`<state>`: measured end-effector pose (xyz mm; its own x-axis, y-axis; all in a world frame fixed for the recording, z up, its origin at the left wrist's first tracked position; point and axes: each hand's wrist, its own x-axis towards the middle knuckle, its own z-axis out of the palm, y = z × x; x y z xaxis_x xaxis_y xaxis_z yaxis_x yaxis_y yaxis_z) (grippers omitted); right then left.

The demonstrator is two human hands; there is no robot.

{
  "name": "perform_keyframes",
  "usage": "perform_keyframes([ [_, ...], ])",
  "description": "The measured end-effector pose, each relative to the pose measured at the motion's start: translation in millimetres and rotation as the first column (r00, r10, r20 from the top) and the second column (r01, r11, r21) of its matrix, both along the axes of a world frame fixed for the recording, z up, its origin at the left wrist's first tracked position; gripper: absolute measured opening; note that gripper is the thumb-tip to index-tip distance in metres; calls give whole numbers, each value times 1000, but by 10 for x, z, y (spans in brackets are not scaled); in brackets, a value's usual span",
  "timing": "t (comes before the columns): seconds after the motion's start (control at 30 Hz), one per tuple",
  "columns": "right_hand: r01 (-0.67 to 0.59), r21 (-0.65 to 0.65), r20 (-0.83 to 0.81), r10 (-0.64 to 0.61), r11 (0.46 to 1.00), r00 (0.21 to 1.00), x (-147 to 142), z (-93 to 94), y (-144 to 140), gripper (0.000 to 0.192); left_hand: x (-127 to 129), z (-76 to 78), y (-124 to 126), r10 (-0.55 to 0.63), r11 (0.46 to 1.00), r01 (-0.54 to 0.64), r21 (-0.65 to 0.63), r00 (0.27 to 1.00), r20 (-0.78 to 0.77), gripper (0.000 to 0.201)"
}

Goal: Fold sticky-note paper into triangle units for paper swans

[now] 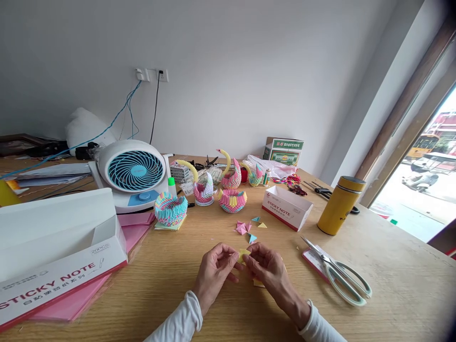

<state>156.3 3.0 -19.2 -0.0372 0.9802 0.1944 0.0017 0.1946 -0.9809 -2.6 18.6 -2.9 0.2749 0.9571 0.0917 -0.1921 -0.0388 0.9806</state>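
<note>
Between my two hands, over the front of the wooden table, is a small piece of yellow paper [243,255]. My left hand [218,269] pinches its left side between thumb and fingers. My right hand [266,266] grips the right side the same way. Partly hidden below my right hand lies more yellow paper [259,283]. Just beyond the hands are folded pink paper pieces [242,227], a blue folded piece [252,238] and a yellow folded triangle [262,225].
Scissors [338,273] lie at right on a note pad, near a yellow bottle [341,205]. A small sticky note box [287,208] stands behind. Paper swans [204,192] and a paper bowl [232,200] stand farther back. At left are a fan [133,173] and a large open box [67,266].
</note>
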Motion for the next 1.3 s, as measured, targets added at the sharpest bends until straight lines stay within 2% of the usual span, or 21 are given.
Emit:
perform_keyframes([
  [0.17, -8, -10, 24, 8, 1000, 1000, -32, 65, -39, 39, -9, -20, 5, -51, 999, 51, 3, 998, -44, 32],
  [0.3, -45, -11, -9, 45, 999, 999, -55, 153, -84, 39, -1, 23, -28, -65, 998, 65, -11, 997, -32, 31],
  [0.43, -110, -27, -85, 107, 994, 991, -66, 224, -120, 33, 7, 68, -58, -89, 996, 88, -24, 996, -24, 31],
  [0.57, -99, -44, -91, 95, 994, 991, -49, 245, -125, 29, 1, 73, -60, -115, 992, 115, -44, 993, -5, 31],
  [0.73, -116, -19, 14, 117, 993, 993, 0, 223, -123, 23, -23, 103, -67, -153, 979, 160, -127, 986, 63, 31],
  [0.83, -94, 73, 164, 81, 993, 983, 7, 214, -135, 18, -31, 122, -74, -189, 956, 204, -210, 978, 91, 32],
  [0.9, -85, 118, 205, 60, 989, 977, 0, 202, -132, 17, -31, 122, -74, -185, 953, 197, -228, 980, 75, 34],
  [0.97, -80, 102, 138, 66, 992, 988, -5, 175, -109, 18, -30, 115, -69, -158, 961, 167, -220, 986, 61, 34],
  [1.1, -143, -37, -17, 143, 989, 990, 21, 105, -36, 31, -31, 109, -57, -138, 973, 148, -177, 988, 63, 32],
  [1.17, -168, -68, -30, 166, 984, 986, 41, 88, -17, 34, -34, 107, -51, -150, 975, 158, -156, 987, 58, 32],
  [1.3, -136, -18, 9, 136, 991, 991, 58, 90, -31, 32, -40, 77, -35, -158, 979, 159, -125, 987, 12, 31],
])
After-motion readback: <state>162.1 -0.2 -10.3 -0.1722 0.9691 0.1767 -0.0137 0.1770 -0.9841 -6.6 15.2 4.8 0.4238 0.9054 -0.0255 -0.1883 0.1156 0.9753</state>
